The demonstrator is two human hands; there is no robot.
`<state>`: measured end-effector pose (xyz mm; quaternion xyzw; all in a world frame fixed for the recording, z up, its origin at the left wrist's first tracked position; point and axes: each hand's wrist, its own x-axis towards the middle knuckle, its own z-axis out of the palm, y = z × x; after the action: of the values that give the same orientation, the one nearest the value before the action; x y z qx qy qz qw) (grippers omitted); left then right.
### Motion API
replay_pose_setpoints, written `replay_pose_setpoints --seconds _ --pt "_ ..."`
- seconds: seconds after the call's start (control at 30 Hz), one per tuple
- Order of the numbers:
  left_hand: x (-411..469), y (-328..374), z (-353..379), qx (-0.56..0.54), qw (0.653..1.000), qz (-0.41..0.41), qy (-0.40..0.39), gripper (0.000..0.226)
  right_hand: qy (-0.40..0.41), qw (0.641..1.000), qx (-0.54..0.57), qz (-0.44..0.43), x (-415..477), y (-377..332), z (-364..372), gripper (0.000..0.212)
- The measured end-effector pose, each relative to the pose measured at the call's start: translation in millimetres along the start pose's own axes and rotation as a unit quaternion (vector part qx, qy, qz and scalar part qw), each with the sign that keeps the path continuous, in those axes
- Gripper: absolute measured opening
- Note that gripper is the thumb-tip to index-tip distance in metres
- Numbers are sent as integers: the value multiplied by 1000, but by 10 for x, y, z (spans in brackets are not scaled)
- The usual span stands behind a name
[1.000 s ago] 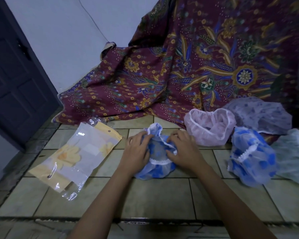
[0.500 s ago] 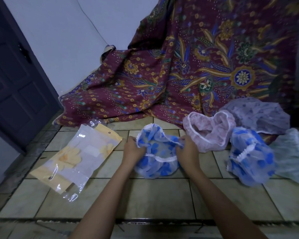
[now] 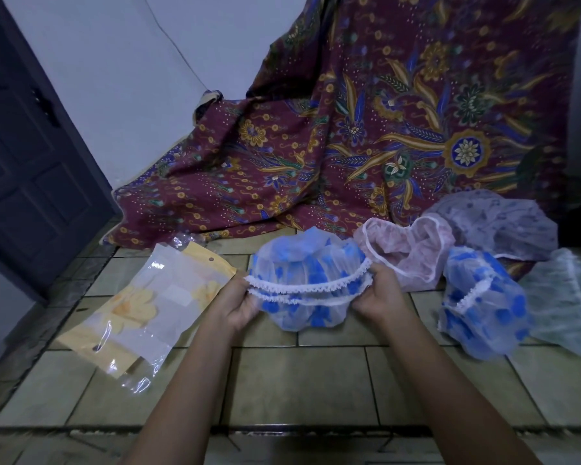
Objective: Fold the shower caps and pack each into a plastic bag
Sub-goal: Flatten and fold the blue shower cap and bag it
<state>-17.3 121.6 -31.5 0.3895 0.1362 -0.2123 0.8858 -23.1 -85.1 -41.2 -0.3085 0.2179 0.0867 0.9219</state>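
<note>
Five shower caps are in view. The left hand (image 3: 235,305) and the right hand (image 3: 381,297) each pinch the frilled white elastic rim of one blue-spotted shower cap (image 3: 307,283), stretching it between them just above the tiled surface (image 3: 299,380). Four more caps lie to the right: a pink cap (image 3: 406,253), a lilac cap (image 3: 497,223) behind it, a second blue-spotted cap (image 3: 480,303) and a pale green cap (image 3: 567,297) at the edge. To the left lies a clear plastic bag (image 3: 145,307) printed with yellow flowers; whether more bags lie stacked beneath it I cannot tell. One patterned maroon cloth (image 3: 383,129) drapes behind.
</note>
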Motion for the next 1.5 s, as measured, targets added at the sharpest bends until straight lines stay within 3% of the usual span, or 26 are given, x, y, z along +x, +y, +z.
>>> replay_pose_setpoints --seconds 0.2,0.4,0.63,0.83,0.97,1.07,1.13,1.27,1.43,1.5 --pt "-56 58 -163 161 983 -61 66 37 39 996 -74 -8 20 -236 26 26" --pt "-175 101 -198 232 966 -95 56 45 -2 987 -148 63 -30 -341 14 34" --pt "-82 122 -105 245 969 37 4 46 -85 993 -74 20 -118 -281 148 34" --pt "64 147 -126 279 953 106 62 47 -197 976 -89 26 -232 -181 280 40" --pt "64 175 -130 356 918 115 136 24 -151 974 -168 -12 -147 -173 239 43" --pt "20 161 -78 309 938 94 125 13 -90 952 -272 -109 -125 -204 222 32" --pt "-41 133 6 229 968 81 57 19 -84 914 -365 -158 -158 -217 217 29" --pt "-70 124 123 68 988 119 -68 28 -143 761 -585 -239 -103 -131 126 21" --pt "-26 64 167 68 988 124 -63 27 -146 528 -799 -247 -101 -72 43 55" --pt "11 -18 156 65 993 95 -23 29 -145 468 -842 -225 -84 -30 36 57"
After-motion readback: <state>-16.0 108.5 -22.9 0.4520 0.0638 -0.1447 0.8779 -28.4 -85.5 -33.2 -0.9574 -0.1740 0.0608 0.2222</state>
